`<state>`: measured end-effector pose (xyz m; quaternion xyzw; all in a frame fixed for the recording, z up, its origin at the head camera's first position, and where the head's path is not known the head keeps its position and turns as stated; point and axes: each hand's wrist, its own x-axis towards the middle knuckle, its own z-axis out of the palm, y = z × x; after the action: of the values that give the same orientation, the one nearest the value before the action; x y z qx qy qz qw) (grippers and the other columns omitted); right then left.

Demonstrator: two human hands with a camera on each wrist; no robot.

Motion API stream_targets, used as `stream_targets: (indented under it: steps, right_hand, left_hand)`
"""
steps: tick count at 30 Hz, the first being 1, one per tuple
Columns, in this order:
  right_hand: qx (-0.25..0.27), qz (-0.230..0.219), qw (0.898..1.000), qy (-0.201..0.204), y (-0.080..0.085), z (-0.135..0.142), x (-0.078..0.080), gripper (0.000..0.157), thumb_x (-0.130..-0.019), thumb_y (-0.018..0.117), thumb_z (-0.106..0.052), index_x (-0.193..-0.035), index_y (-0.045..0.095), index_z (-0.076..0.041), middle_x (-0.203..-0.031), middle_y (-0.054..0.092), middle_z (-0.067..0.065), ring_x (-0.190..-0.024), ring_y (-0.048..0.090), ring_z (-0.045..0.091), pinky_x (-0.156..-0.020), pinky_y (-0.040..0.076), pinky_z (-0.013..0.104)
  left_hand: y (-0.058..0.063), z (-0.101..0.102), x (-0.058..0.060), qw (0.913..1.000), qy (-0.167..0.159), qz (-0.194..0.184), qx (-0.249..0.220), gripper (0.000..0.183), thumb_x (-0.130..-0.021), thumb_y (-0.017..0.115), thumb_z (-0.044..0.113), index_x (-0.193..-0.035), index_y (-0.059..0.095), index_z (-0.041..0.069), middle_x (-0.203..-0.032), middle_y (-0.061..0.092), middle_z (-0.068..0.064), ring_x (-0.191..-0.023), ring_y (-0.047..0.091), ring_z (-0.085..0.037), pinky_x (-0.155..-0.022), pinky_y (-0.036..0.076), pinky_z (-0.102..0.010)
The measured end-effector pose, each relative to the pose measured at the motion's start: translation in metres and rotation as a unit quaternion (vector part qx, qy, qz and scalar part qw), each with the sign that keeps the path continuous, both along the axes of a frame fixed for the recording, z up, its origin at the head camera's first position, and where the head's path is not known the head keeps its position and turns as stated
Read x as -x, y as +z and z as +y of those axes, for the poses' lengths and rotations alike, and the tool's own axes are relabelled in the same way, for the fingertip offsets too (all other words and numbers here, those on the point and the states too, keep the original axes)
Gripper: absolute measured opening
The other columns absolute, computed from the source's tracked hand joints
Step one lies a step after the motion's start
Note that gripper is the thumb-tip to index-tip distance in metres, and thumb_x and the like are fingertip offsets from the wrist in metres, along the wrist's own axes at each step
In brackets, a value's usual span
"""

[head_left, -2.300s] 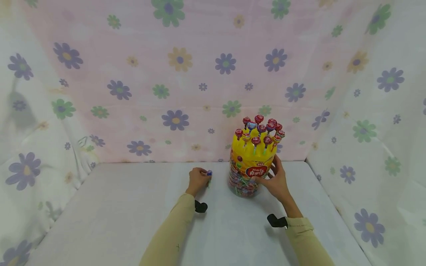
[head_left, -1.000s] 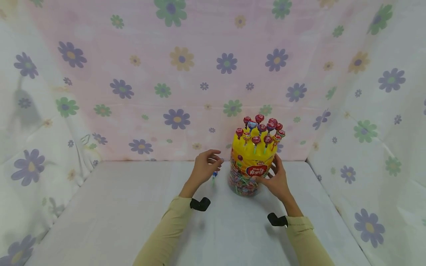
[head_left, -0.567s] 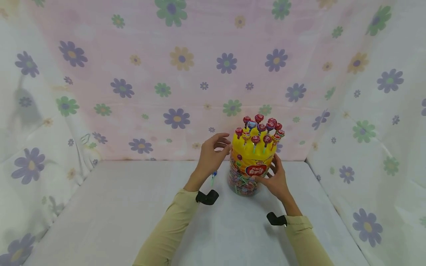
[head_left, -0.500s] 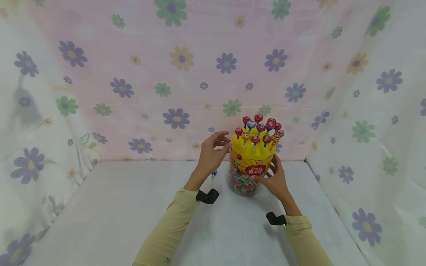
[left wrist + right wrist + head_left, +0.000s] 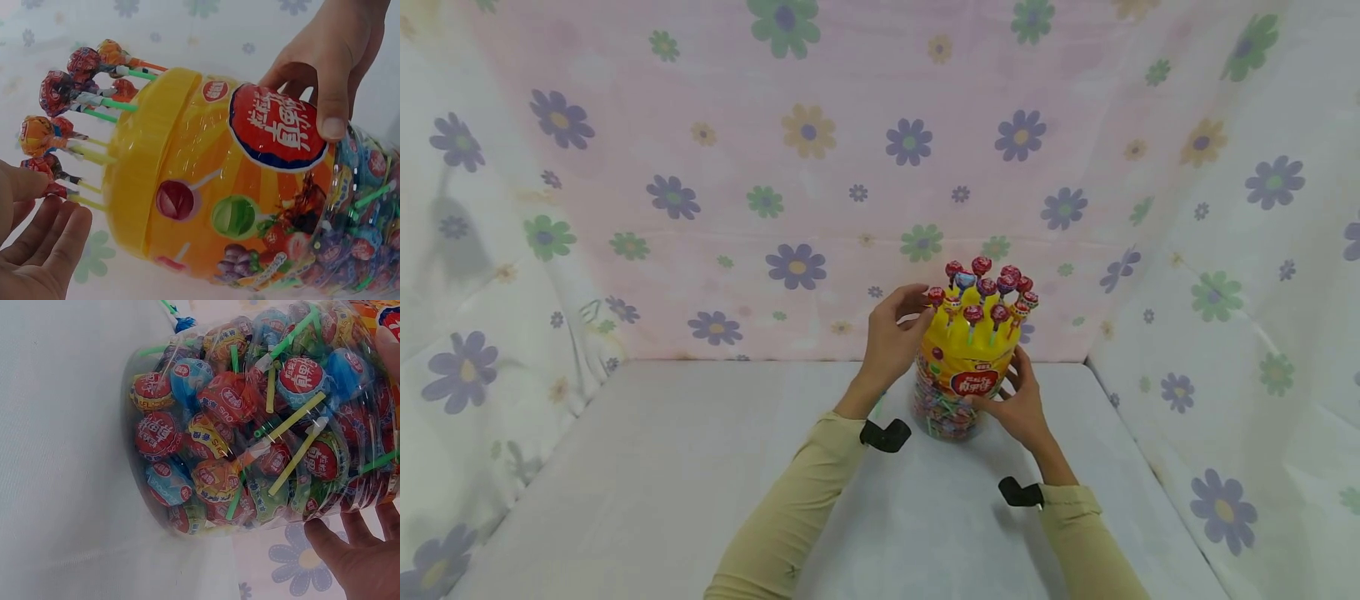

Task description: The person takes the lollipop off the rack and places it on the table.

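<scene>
A clear jar packed with wrapped lollipops stands upright on the table, topped by a yellow lid. Several lollipops stick up out of that lid. At its left edge my left hand pinches a red-wrapped lollipop by the head, thumb on one side and fingertips on the other. Its stick still runs down to the lid. My right hand grips the jar from the right, with the thumb on the front by the red label and the fingers around the far side.
A loose blue-wrapped lollipop with a green stick is on the white table, left of the jar and mostly hidden behind my left wrist in the head view. Flower-patterned cloth closes off the back and both sides.
My left hand has let go of the blue lollipop on the table, risen to the right, and taken hold of the red one at the lid. My right hand keeps its grip on the jar.
</scene>
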<state>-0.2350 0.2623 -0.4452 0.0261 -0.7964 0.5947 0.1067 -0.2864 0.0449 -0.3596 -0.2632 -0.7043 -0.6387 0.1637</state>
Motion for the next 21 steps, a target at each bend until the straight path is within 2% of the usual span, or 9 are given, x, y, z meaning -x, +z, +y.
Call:
stream_targets:
  steps: [8,16,21]
  right_hand:
    - [-0.004,0.011,1.0,-0.009,-0.028,0.01,0.017,0.105,-0.085,0.083,-0.009,-0.163,0.014,-0.021,-0.163,0.029,0.013,-0.148,0.033,0.042,-0.115,0.033,0.066]
    - [-0.012,0.027,1.0,-0.012,-0.03,0.009,0.019,0.103,-0.084,0.084,-0.011,-0.161,0.017,-0.022,-0.162,0.031,0.012,-0.147,0.034,0.041,-0.114,0.034,0.066]
    - [-0.013,0.028,0.999,-0.014,-0.029,0.01,0.017,0.101,-0.084,0.084,-0.01,-0.16,0.019,-0.02,-0.161,0.033,0.012,-0.147,0.036,0.041,-0.113,0.036,0.066]
  left_hand:
    - [-0.001,0.008,-0.001,0.9999,-0.008,-0.006,-0.007,0.037,-0.098,0.063,-0.001,-0.134,0.06,0.0,-0.121,0.068,-0.018,-0.111,0.067,-0.031,-0.096,0.058,-0.037]
    - [-0.005,0.013,0.006,0.999,0.021,0.032,-0.023,0.031,-0.097,0.065,-0.002,-0.127,0.064,-0.001,-0.118,0.07,-0.018,-0.102,0.07,-0.031,-0.091,0.06,-0.036]
    - [-0.003,0.013,0.008,0.9978,0.021,0.049,-0.04,0.03,-0.096,0.066,-0.003,-0.126,0.065,-0.002,-0.115,0.071,-0.019,-0.1,0.07,-0.033,-0.089,0.061,-0.042]
